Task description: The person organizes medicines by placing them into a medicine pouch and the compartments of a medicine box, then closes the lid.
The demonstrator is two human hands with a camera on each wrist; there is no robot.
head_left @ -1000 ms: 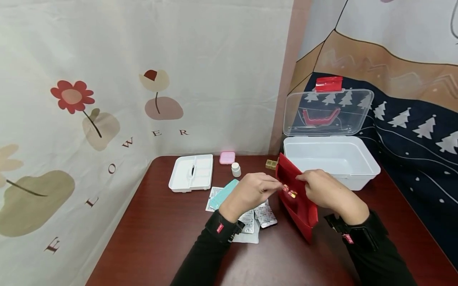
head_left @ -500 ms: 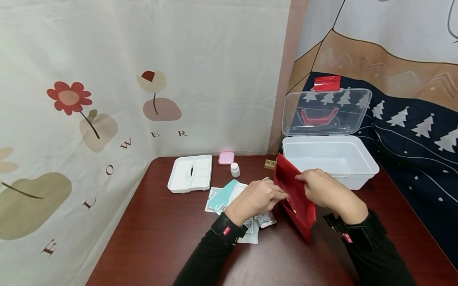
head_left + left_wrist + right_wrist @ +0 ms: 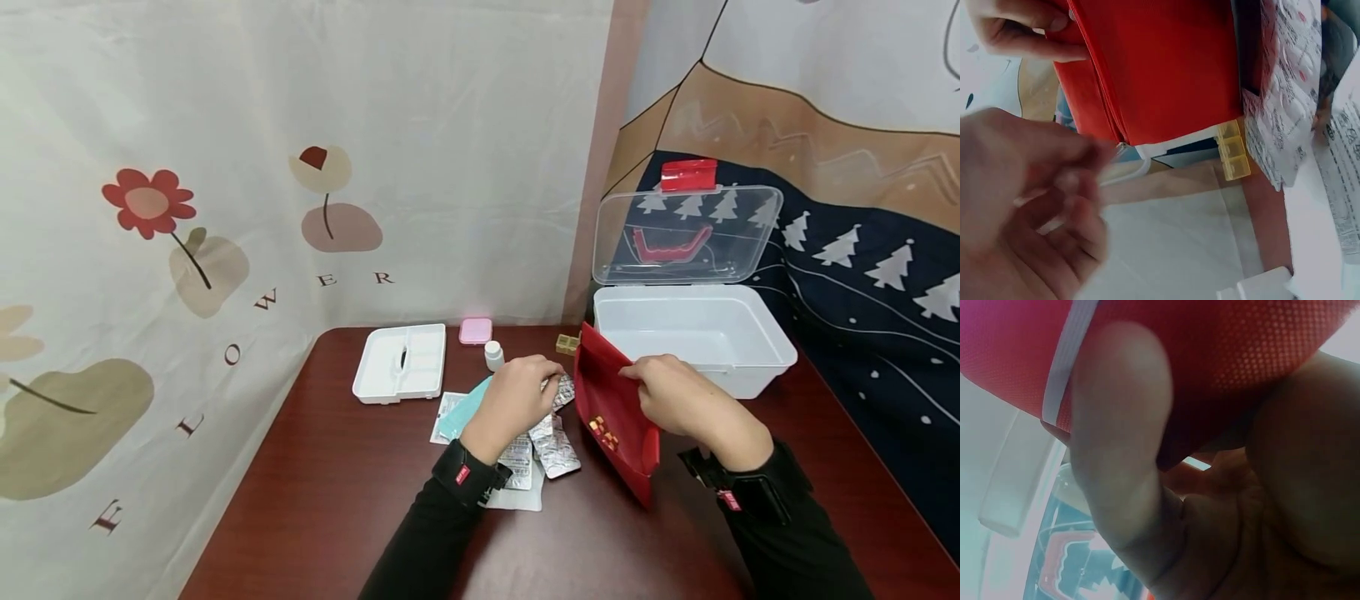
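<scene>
My right hand [image 3: 675, 400] grips the upper edge of a red zippered pouch [image 3: 622, 400], which stands open on the table. In the right wrist view a thumb [image 3: 1119, 406] presses the pouch's red mesh cloth. Inside it lies a small red-and-gold packet [image 3: 603, 433]. My left hand [image 3: 513, 404] is left of the pouch, over a pile of foil blister packs [image 3: 557, 450], its fingers loosely bent. In the left wrist view that hand [image 3: 1041, 200] is blurred, and nothing shows between its fingers. A silvery blister pack [image 3: 1279, 112] appears beyond it.
A white box [image 3: 693, 325] with its clear lid up stands behind the pouch. A yellow pill case [image 3: 567, 344], a white bottle [image 3: 493, 356], a pink case [image 3: 476, 331] and a white divided case [image 3: 401, 364] are at the back. A teal packet [image 3: 463, 410] lies left.
My left hand reached into the pouch with the red-and-gold packet, let go of it, and drew back left over the blister packs. The right hand kept its grip on the pouch.
</scene>
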